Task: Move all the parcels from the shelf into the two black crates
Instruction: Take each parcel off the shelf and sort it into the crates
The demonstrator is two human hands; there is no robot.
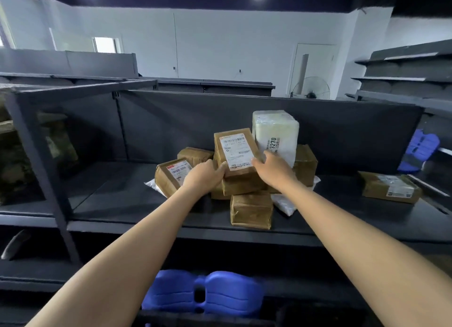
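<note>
A pile of brown taped parcels lies on the dark shelf. On top sits a brown labelled parcel, tilted up. My left hand grips its lower left corner and my right hand grips its right edge. Behind stands a tall white wrapped parcel marked 3270. Another labelled brown parcel lies to the left, a plain one at the front. A lone brown parcel rests far right. No black crate shows.
A blue plastic stool stands below the shelf in front of me, and another blue stool sits past the shelf's right end. A shelf upright rises at left. White soft bags peek from under the pile.
</note>
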